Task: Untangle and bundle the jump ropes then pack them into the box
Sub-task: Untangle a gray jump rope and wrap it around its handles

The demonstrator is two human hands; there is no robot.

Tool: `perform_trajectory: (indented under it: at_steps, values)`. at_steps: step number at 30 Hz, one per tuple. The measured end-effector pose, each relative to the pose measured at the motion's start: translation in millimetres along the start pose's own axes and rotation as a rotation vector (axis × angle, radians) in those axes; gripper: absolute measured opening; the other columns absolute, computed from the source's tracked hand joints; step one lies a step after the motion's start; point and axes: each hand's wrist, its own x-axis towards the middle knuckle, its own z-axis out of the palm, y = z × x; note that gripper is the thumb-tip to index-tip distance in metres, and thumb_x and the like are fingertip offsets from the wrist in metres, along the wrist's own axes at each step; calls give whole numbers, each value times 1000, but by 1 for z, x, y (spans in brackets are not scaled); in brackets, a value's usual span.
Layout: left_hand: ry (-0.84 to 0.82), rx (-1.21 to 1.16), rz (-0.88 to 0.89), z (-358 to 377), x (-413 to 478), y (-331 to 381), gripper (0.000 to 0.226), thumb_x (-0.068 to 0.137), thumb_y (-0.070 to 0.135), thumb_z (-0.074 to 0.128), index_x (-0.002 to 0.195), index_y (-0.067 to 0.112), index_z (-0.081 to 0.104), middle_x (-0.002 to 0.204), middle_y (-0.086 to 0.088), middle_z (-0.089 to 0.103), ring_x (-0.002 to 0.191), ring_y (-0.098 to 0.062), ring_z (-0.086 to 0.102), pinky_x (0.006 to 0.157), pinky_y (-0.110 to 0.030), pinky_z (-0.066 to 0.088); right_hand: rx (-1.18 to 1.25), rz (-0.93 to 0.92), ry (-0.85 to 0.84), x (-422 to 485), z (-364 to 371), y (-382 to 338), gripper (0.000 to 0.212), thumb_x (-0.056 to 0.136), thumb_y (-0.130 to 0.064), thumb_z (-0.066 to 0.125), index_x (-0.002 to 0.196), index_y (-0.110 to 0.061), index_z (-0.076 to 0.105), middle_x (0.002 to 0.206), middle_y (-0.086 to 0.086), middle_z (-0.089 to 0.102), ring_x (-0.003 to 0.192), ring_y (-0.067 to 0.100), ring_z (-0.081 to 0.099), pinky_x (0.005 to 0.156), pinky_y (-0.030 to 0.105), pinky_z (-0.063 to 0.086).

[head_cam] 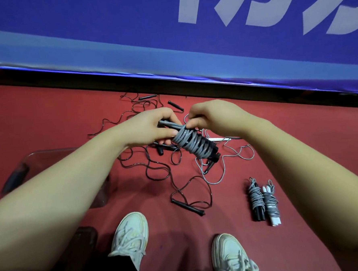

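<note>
1. Centrally, a grey jump rope bundle (pixel 192 144) is held above the floor. Its cord is coiled round black handles, and it tilts with the lower end down to the right.
2. Left hand (pixel 152 126): fingers curled round the upper end of the bundle, gripping it.
3. Right hand (pixel 210 116): fingertips pinching the grey cord at the top of the coil.
4. Loose black ropes (pixel 155 170): tangled on the red floor (pixel 300 138) under and beyond the hands, handles scattered.
5. Loose grey rope (pixel 224 166): looping through the same tangle, just right of the black ones. A white handle (pixel 218 139) lies beside it.
6. Two finished bundles lie side by side on the floor to the right, well apart from the tangle: a black-handled bundle (pixel 256 201) and a white-handled bundle (pixel 271 205).
7. Clear plastic box (pixel 49 155): on the floor at left, partly hidden by the left forearm; contents cannot be made out.
8. White sneakers (pixel 129 236): two, nearest the viewer.
9. Blue banner (pixel 168 41): white lettering, along the far edge of the floor.
</note>
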Motion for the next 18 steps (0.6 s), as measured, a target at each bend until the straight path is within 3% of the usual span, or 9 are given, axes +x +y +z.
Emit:
perform_trajectory:
  at_steps: [5, 8, 10, 11, 13, 15, 17, 18]
  values:
    - [-92, -190, 38, -3, -7, 7, 9, 93, 0, 53, 95, 9, 53, 60, -2, 60, 54, -13, 51, 51, -19, 42, 523, -68, -27, -8, 3, 7, 12, 94, -24, 53, 93, -17, 64, 88, 1, 64, 81, 10, 57, 83, 24, 45]
    - [-70, -513, 60, -2, -7, 11, 11, 87, 0, 57, 90, 8, 50, 58, -2, 59, 49, -9, 52, 46, -16, 42, 918, 108, -26, -1, 26, 21, 19, 94, -23, 54, 93, -6, 62, 84, 4, 63, 72, 8, 57, 78, 22, 49]
    - [-14, -707, 72, 0, -6, 15, 13, 83, 3, 60, 88, 9, 49, 61, -1, 59, 51, -8, 53, 45, -14, 42, 946, 285, -18, 3, 41, 27, 21, 86, -37, 65, 85, -17, 58, 77, -2, 57, 57, 1, 55, 70, 19, 53]
    - [28, -787, 70, 1, -4, 17, 13, 83, 3, 60, 87, 9, 49, 61, -1, 60, 51, -8, 54, 45, -13, 42, 938, 288, 6, 3, 42, 21, 15, 89, -30, 62, 81, -20, 55, 75, -4, 54, 53, -1, 54, 64, 16, 51]
    - [135, -940, 40, 3, 0, 25, 8, 88, 3, 55, 86, 10, 50, 64, -2, 61, 51, -6, 56, 45, -11, 44, 1159, 156, 114, 6, 46, 4, 18, 97, -16, 48, 81, -18, 53, 69, -4, 51, 54, 4, 51, 58, 18, 43]
    - [249, -1042, 12, 5, 6, 31, 9, 94, 3, 48, 87, 9, 50, 70, -4, 59, 53, -4, 58, 47, -9, 45, 1340, 92, 148, 5, 42, -22, 21, 101, -21, 40, 86, -19, 54, 64, -6, 49, 56, 9, 47, 58, 19, 39]
    - [367, -1026, -8, 8, 12, 33, 7, 95, 3, 49, 89, 6, 49, 78, -8, 56, 53, -5, 59, 48, -10, 46, 1347, 120, 135, 10, 45, -33, 22, 102, -20, 36, 86, -18, 50, 65, -5, 47, 56, 10, 46, 58, 20, 41]
    - [423, -979, -23, 8, 15, 31, 4, 95, 2, 51, 92, 3, 49, 80, -10, 55, 52, -5, 60, 48, -11, 47, 1236, 153, 137, 12, 50, -37, 22, 102, -16, 34, 85, -17, 47, 67, -3, 48, 56, 11, 48, 58, 21, 42]
